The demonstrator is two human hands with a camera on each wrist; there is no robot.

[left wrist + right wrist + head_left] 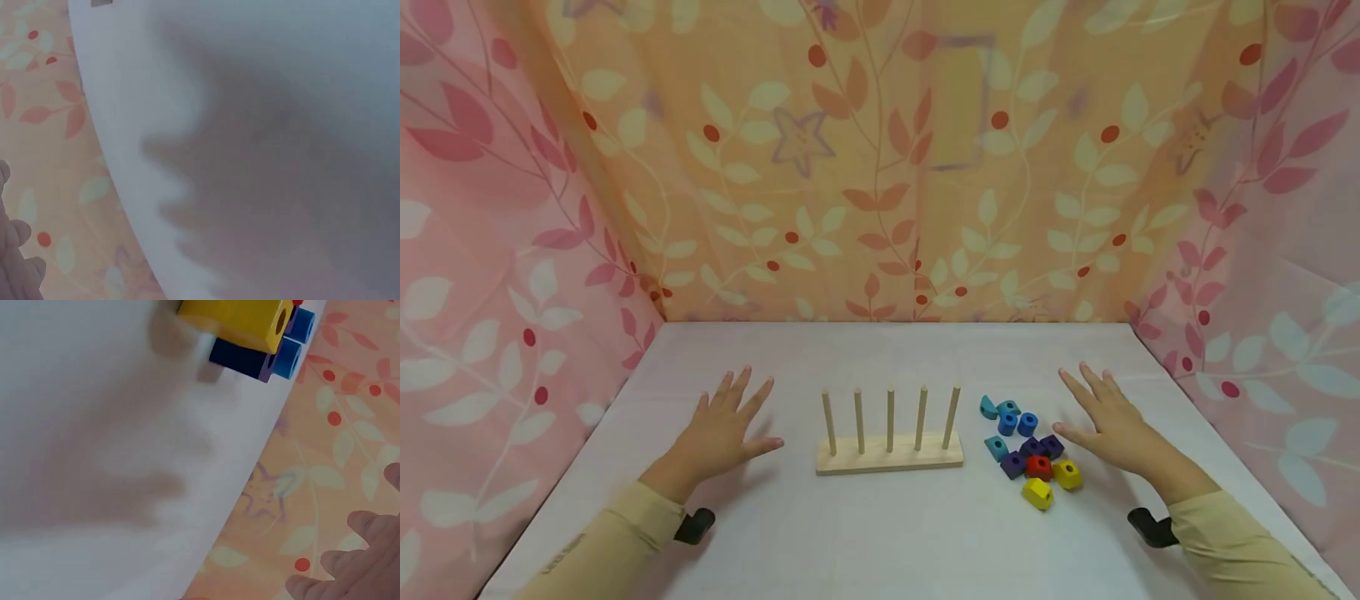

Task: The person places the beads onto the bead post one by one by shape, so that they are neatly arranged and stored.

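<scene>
Beads are yellow, red, blue, teal and, seemingly, purple.

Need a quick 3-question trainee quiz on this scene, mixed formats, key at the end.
1. Count: how many pegs stand on the wooden base?
2. Multiple choice: among the loose blocks in the head view, which colour shows on only one?
A. teal
B. red
C. purple
3. True or false: the person's right grip is holding a block.

Key:
1. Five.
2. B; there is a single red block, while teal and purple each show on several.
3. False; it holds nothing, and the blocks lie on the table.
</scene>
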